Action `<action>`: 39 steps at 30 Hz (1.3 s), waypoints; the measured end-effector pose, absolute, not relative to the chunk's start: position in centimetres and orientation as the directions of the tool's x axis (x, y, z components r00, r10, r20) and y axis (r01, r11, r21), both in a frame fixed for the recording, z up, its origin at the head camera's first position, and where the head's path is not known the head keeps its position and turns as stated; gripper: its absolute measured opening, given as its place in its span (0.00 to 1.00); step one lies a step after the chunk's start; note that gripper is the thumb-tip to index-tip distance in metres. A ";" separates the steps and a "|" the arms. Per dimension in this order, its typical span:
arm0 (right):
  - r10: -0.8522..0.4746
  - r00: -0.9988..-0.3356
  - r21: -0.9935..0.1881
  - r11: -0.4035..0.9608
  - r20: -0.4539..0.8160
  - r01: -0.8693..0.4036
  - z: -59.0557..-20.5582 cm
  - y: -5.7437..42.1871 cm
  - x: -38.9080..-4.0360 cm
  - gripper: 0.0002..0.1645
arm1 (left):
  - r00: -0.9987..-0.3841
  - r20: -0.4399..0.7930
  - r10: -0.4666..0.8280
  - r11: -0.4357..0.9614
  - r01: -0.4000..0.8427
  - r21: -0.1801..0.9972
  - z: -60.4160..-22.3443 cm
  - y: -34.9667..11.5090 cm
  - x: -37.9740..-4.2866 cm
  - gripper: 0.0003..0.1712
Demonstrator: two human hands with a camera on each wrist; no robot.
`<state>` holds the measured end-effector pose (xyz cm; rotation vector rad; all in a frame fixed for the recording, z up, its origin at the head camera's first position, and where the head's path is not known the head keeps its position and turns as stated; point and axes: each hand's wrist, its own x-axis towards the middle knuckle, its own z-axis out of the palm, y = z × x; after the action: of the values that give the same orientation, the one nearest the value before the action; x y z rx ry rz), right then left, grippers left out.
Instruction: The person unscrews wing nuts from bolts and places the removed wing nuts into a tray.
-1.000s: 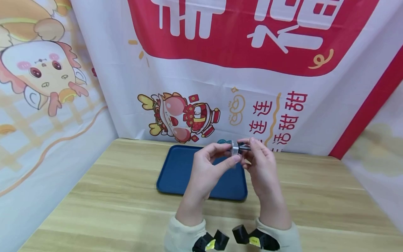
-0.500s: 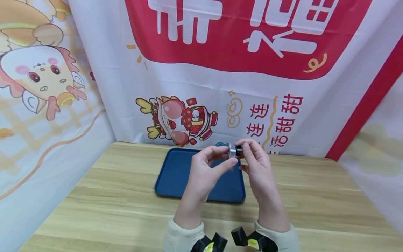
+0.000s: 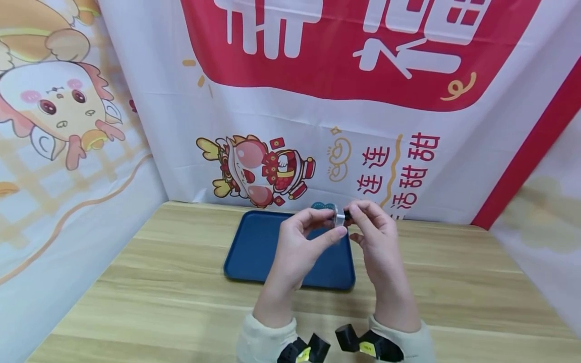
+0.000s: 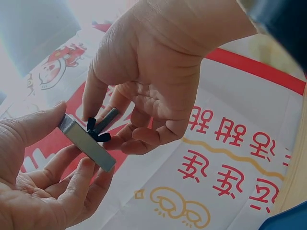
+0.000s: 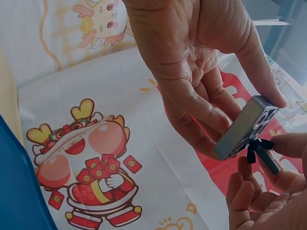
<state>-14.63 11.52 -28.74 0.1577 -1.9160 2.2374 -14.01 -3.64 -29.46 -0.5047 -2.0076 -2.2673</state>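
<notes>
My left hand holds a small metal block by its edges, between thumb and fingers, raised above the blue tray. From the block's face sticks a threaded bolt carrying a black wing nut, which sits close against the block. My right hand is at the wing nut, thumb tip on one wing and its other fingers curled around the bolt's free end, as the right wrist view shows. In the head view the right fingers hide most of the bolt.
Below the hands lies a blue tray on the wood-grain table. A white cloth with red print hangs right behind the table's back edge. Another printed cloth closes off the left side. Black cameras sit on both wrists.
The right fingers have shifted on the wing nut and bolt; the bolt showed beside them a second ago and is now mostly covered. The left hand keeps its hold on the block.
</notes>
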 end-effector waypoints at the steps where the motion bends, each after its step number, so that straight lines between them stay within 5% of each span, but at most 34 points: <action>1: 0.079 -0.976 -0.966 -0.143 0.204 -0.214 -28.7 11.5 -14.6 0.13 | -0.944 0.289 0.160 -0.143 0.268 0.953 -29.4 -3.6 -14.0 0.20; 12: -0.008 -0.958 -0.958 -0.007 0.287 -0.287 -29.0 12.4 -14.6 0.08 | -0.949 0.280 0.143 -0.178 0.253 0.951 -29.3 -3.8 -14.0 0.20; 28: -0.047 -0.894 -0.884 0.129 0.446 -0.448 -29.6 12.5 -15.0 0.18 | -0.951 0.275 0.140 -0.176 0.249 0.952 -29.3 -4.0 -13.8 0.20; 39: 0.107 -0.959 -0.963 -0.025 0.263 -0.267 -28.9 12.2 -14.6 0.16 | -0.950 0.278 0.141 -0.167 0.254 0.953 -29.2 -3.9 -13.7 0.20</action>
<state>-14.57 12.22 -28.92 0.1699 -1.9912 2.0725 -13.73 -3.91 -29.24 -0.4710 -1.9770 -2.2958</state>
